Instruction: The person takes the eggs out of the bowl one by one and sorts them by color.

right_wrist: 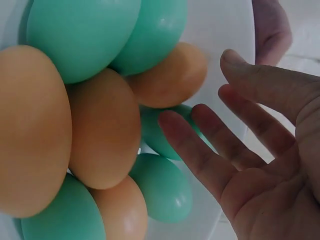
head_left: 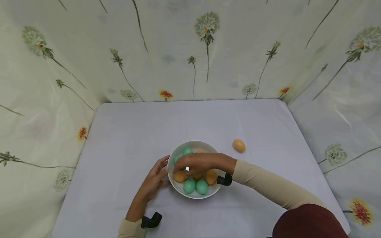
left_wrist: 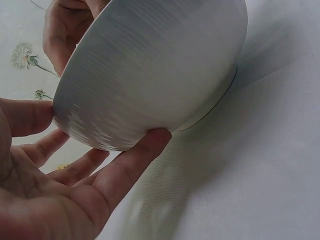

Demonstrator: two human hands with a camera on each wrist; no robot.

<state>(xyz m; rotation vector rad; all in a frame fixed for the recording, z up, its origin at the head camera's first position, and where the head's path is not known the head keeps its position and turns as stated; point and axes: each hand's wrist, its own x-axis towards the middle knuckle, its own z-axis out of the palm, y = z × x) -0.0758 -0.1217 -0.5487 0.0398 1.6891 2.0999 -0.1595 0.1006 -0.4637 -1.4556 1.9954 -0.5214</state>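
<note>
A white bowl (head_left: 179, 188) stands on the table, holding several green eggs (head_left: 189, 185) and orange eggs (head_left: 211, 177). At the bowl's left side is my left hand (head_left: 153, 181), its spread fingers touching the outer wall and one digit at the rim; the left wrist view shows a fingertip (left_wrist: 159, 135) low near the foot. My right hand (head_left: 194, 162) reaches over the bowl from the right and covers some eggs in the head view. In the right wrist view its fingers are extended and apart, fingertips close to a green egg (right_wrist: 162, 131), nothing held.
A single orange egg (head_left: 239, 145) lies on the white tablecloth (head_left: 134, 132), behind and right of the bowl. Flower-printed cloth (head_left: 178, 49) hangs behind and along both sides of the table. A dark red rounded shape (head_left: 309, 221) fills the lower right corner.
</note>
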